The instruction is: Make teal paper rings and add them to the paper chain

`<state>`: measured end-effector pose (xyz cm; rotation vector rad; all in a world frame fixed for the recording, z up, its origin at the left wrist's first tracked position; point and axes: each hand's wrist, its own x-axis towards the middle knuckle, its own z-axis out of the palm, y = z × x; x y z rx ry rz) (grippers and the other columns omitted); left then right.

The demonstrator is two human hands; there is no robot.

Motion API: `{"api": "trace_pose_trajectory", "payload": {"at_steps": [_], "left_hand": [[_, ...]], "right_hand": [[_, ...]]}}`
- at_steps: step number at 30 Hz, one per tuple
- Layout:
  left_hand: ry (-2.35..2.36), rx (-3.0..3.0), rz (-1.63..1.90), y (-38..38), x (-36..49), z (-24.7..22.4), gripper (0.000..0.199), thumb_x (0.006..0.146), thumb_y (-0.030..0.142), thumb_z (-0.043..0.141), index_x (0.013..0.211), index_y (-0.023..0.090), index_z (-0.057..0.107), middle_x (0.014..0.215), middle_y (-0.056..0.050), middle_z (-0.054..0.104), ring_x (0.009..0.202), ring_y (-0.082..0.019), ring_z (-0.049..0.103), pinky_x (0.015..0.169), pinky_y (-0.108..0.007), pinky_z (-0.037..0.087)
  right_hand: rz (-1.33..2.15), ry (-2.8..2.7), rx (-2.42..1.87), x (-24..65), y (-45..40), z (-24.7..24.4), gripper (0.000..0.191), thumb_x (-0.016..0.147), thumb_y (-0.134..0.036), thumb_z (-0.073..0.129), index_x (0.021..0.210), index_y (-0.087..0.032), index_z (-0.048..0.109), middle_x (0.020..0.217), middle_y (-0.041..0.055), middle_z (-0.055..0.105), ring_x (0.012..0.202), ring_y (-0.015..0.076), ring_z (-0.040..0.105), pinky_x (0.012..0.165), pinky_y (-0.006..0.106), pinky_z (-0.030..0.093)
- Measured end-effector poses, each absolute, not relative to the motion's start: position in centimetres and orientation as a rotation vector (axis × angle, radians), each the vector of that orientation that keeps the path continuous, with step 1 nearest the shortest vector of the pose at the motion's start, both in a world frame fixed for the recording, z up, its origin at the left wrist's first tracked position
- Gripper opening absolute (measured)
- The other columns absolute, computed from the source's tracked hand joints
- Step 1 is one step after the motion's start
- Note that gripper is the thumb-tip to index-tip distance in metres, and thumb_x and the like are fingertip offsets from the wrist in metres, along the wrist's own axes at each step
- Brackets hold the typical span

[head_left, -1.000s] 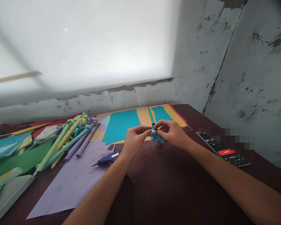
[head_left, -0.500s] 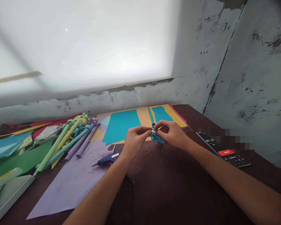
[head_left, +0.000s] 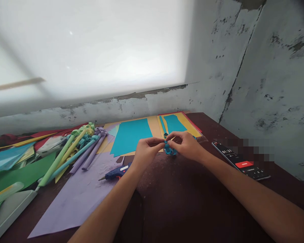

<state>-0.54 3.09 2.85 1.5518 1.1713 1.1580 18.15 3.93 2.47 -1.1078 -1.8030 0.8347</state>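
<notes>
You have the curled blue paper [head_left: 170,150] right at your fingertips, between your left hand [head_left: 147,150] and your right hand [head_left: 185,145], above the dark table [head_left: 182,206]. Your left thumb and forefinger are pinched together on its left side; your right thumb and forefinger arch with a gap behind them, but their tips come together on the paper, almost touching the left ones. Its loops show just below your fingertips, partly hidden by your right thumb. You have one blue tube [head_left: 162,124] just beyond the pinch — whether it is joined to the curls, I cannot tell. To your left I count five plain tubes with curled heads: one green tube [head_left: 57,158], one yellow tube [head_left: 72,145], one blue one and two purple tubes [head_left: 95,152]. You also have one glue gun [head_left: 115,172] beside your left forearm, one purple sheet [head_left: 73,206] and one phone [head_left: 239,162] to your right. The curls point down and towards you, too covered for a sure long axis; the tube beyond runs away from you — its far end leaning slightly left.
</notes>
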Motion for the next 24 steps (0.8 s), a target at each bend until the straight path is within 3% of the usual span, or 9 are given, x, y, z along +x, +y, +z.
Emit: {"api": "trace_pose_trajectory", "payload": {"at_steps": [13,24], "left_hand": [[1.147,1.54,1.136,3.03,-0.58,2.98,0.024,0.072,0.037,0.084,0.089,0.02,0.083,0.092,-0.008,0.082,0.094,-0.029,0.076,0.081,-0.035,0.058],[1.112,1.544,1.219,3.14,-0.54,2.76,0.018,0.073,0.031,0.082,0.086,0.018,0.082,0.089,-0.007,0.082,0.09,-0.026,0.077,0.079,-0.032,0.059]], "right_hand": [[0.842,-1.797,-1.097,18.22,3.9,2.71,0.02,0.086,-0.037,0.07,0.091,-0.018,0.075,0.082,0.0067,0.077,0.074,0.0219,0.073,0.063,0.03,0.056],[0.971,-1.685,-1.036,18.14,4.38,2.23,0.023,0.085,-0.037,0.071,0.097,-0.017,0.074,0.091,0.0072,0.076,0.072,0.0177,0.072,0.065,0.029,0.059]]}}
